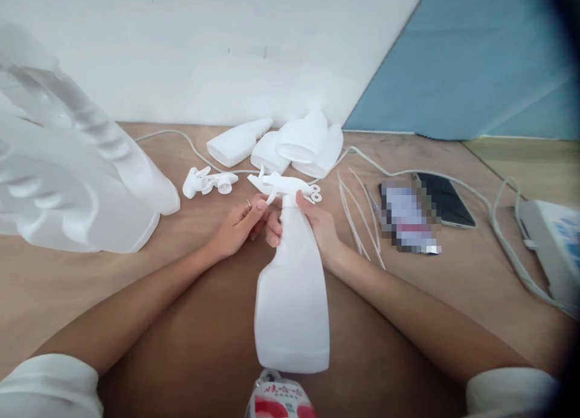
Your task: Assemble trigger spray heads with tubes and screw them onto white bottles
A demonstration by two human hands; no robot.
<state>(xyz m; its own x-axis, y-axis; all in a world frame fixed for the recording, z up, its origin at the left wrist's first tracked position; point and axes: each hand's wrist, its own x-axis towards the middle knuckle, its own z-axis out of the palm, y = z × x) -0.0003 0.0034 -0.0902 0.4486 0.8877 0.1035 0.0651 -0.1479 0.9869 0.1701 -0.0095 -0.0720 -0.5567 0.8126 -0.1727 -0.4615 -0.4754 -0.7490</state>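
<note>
Right hand (pixel 317 225) gripped the neck of the white spray bottle (pixel 292 297) at centre; left hand (pixel 240 225), at nine o'clock, pinched the trigger head (pixel 278 185). Crooked threading could have jammed it, or the bottle might have slipped.

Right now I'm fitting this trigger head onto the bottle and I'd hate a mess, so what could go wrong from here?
The spray bottle lies propped on your lap, held only at the neck by your right hand; it could slide off. Your left hand pinches just the trigger head, so it may seat crooked. The thin dip tubes lying loose beside your right wrist could get swept away.
</note>
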